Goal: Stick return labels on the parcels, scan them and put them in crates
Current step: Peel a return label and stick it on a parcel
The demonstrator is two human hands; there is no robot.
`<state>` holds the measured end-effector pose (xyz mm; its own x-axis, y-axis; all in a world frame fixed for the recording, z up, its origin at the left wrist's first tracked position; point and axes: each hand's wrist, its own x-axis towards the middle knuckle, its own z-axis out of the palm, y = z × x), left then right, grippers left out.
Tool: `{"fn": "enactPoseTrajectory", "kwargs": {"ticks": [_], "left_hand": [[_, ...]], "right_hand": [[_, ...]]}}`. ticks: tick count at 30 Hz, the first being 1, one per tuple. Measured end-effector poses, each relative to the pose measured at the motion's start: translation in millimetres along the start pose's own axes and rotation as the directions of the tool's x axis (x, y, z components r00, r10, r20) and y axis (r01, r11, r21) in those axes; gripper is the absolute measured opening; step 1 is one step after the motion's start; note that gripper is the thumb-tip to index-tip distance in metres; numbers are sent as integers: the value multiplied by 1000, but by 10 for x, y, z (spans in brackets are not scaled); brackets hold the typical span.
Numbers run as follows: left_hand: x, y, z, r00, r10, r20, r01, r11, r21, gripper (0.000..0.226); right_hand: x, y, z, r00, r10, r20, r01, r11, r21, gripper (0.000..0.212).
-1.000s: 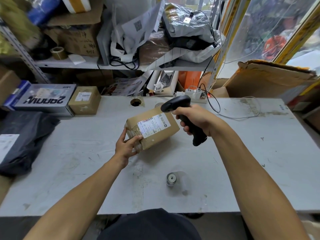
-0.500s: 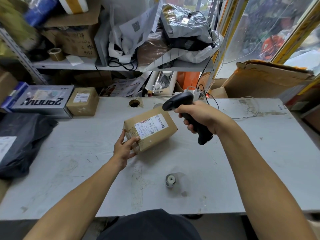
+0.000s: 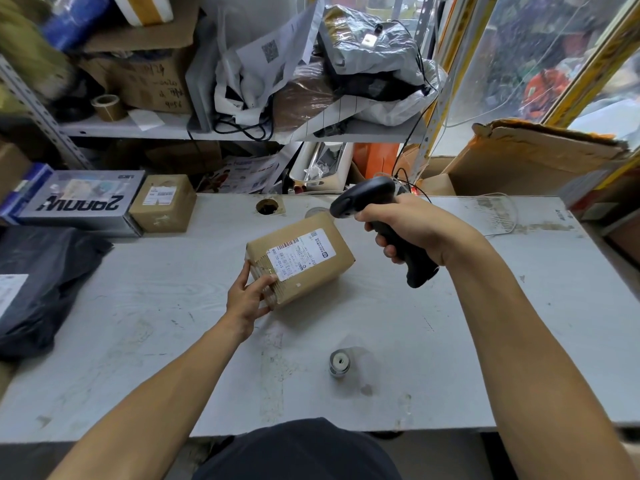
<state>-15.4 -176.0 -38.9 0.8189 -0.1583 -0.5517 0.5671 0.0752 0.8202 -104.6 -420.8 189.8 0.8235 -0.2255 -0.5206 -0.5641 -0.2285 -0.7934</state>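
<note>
Resting against the left grip (image 3: 247, 299), the parcel (image 3: 300, 260) sits below the scanner (image 3: 381, 223).

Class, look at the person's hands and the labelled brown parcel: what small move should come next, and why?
Probably tilt the scanner down a little onto the label. The right hand grips it just beyond the parcel, which the left hand steadies on the table, label up.

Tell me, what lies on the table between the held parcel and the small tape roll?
Nothing: the head view shows bare table between parcel and roll.
</note>
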Motion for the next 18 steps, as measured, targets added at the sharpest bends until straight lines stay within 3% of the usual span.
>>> {"fn": "enactPoseTrajectory", "kwargs": {"ticks": [18], "left_hand": [[6, -65, 16, 998, -38, 49, 36, 998, 57, 64]], "right_hand": [[58, 193, -15, 1000, -1, -24, 1, 1000, 23, 23]]}}
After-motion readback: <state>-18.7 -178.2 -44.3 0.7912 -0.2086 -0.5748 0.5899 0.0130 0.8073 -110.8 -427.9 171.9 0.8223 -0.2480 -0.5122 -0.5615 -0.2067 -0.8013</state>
